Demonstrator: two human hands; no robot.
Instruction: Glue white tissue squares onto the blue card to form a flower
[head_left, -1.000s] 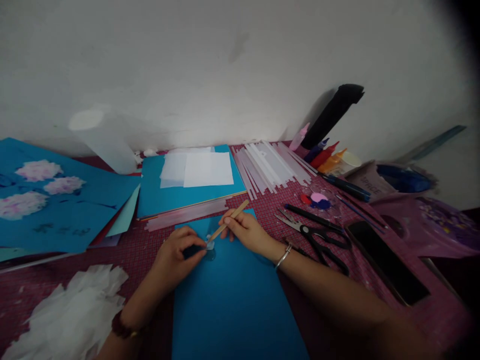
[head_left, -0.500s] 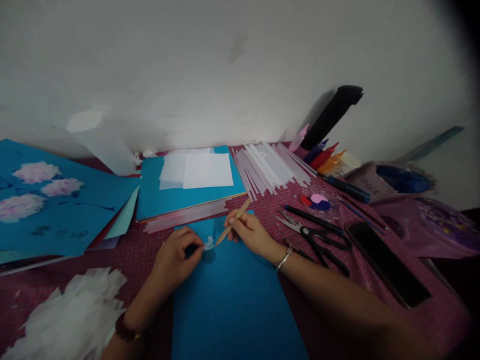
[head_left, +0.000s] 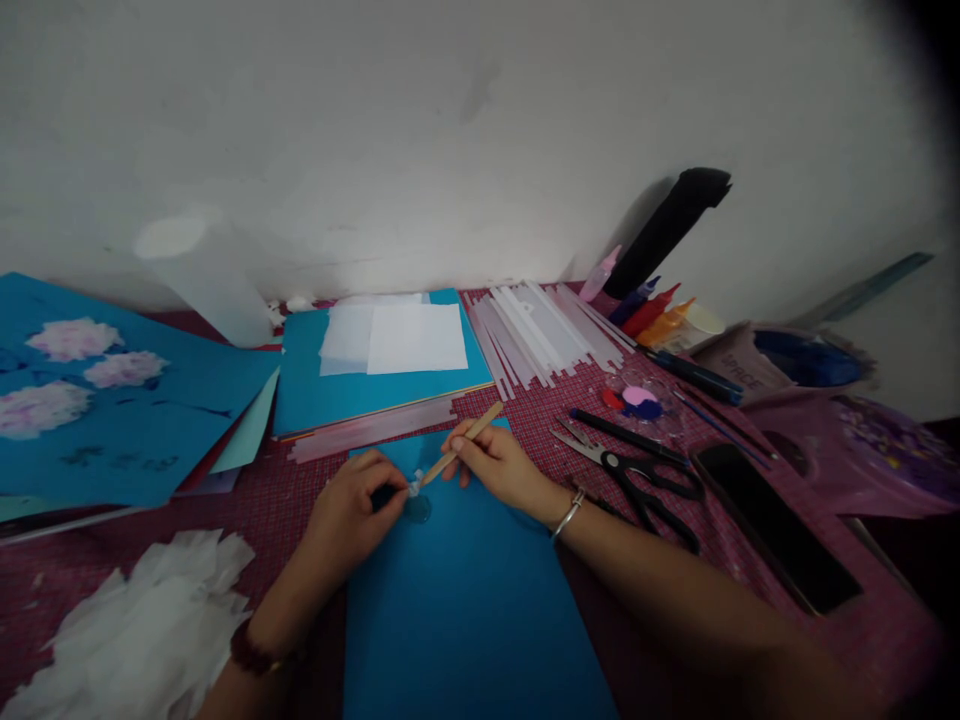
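- Two bare hands, mine, over one blue sheet (head_left: 465, 610).
- My left hand (head_left: 352, 512) pinches a small white scrap (head_left: 415, 485), near a shiny round patch (head_left: 418, 510) on the sheet.
- My right hand (head_left: 493, 462) is closed around a wooden stick (head_left: 484, 422), its tip by the scrap; whether they touch, I cannot tell.

A checked tablecloth (head_left: 536, 408) carries blue card (head_left: 465, 590) beneath the left hand (head_left: 356, 505) and right hand (head_left: 491, 460), thin white pieces (head_left: 142, 620) to their left, scissors (head_left: 611, 461) and phone (head_left: 776, 525) to their right.
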